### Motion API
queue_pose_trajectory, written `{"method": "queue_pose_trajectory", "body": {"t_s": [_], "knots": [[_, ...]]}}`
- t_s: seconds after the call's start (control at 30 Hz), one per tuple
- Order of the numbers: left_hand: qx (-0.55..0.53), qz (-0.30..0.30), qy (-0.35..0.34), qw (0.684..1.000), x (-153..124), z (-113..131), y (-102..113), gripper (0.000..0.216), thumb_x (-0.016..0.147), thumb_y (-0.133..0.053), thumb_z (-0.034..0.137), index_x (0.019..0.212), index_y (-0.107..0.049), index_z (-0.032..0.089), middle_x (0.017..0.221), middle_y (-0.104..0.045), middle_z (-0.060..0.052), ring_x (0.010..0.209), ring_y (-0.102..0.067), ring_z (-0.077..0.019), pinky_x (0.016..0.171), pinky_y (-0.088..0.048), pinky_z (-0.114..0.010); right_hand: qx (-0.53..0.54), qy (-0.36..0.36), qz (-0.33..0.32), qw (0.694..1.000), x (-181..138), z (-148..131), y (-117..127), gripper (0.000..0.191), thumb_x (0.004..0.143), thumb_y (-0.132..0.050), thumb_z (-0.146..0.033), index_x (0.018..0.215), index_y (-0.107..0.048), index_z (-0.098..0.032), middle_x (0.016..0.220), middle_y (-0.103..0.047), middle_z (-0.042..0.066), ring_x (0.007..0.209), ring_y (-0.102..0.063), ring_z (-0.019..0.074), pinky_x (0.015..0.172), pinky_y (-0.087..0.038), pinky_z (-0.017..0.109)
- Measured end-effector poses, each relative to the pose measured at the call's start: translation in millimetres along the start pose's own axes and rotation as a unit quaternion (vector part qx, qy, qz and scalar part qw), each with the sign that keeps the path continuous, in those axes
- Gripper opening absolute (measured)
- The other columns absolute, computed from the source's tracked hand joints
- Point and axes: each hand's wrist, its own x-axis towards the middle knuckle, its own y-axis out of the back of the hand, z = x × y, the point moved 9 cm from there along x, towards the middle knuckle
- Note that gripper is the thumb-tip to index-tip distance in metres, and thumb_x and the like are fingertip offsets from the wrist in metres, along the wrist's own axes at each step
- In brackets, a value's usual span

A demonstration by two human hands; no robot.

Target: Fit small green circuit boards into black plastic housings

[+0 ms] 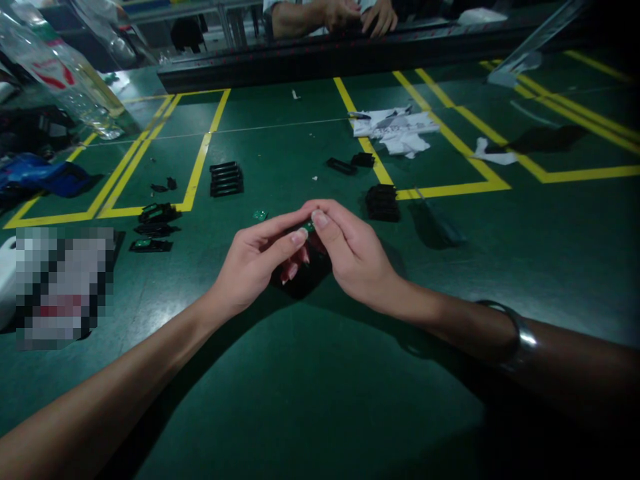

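left hand (250,263), right hand (357,260) | hold green piece (310,227) | bottle (77,93): red label (56,70), illegible

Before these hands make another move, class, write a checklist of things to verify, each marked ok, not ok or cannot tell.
1. Left hand and right hand both at the small green part: ok.
2. Alignment of the small green part: cannot tell, mostly hidden by the hands.
3. Row of black parts in view: ok, beyond the left hand.
4. Right arm free of jewellery: not ok, it wears a silver bangle.
5. Table free of scraps: not ok, torn white paper lies there.
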Motion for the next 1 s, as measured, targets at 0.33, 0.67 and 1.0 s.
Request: {"method": "queue_pose_trajectory", "body": {"t_s": [0.33,0.67,1.0], "knots": [[-0.04,-0.004,0.018,0.999,2,0,0,0.033,0.095,-0.075,0.034,0.128,-0.077,0.035,0.074,-0.069,-0.001,0.053,-0.058,-0.0092,0.042,-0.044,-0.019,0.107,-0.057,0.002,0.993,3,12,-2,0.026,0.109,-0.053,-0.044,0.108,-0.066,-0.022,0.086,-0.066,0.0,0.076,-0.065,0.0148,0.07,-0.053,0.028],[-0.068,0.01,0.009,0.998,4,5,0,0.031,0.095,-0.075,0.036,0.125,-0.078,0.033,0.068,-0.061,0.0,0.052,-0.054,-0.0081,0.04,-0.043,-0.018,0.137,-0.023,-0.016,0.99,4,14,-3,0.024,0.103,-0.066,-0.033,0.123,-0.066,-0.021,0.09,-0.068,0.0,0.078,-0.065,0.0146,0.072,-0.057,0.028],[0.065,0.043,-0.083,0.994,-1,14,5,0.033,0.098,-0.071,0.032,0.131,-0.072,0.031,0.092,-0.071,-0.004,0.066,-0.061,-0.0113,0.051,-0.053,-0.021,0.13,-0.005,-0.006,0.991,7,10,-2,0.02,0.102,-0.063,-0.025,0.121,-0.066,-0.021,0.09,-0.073,0.0,0.073,-0.07,0.0146,0.066,-0.06,0.028]]}}
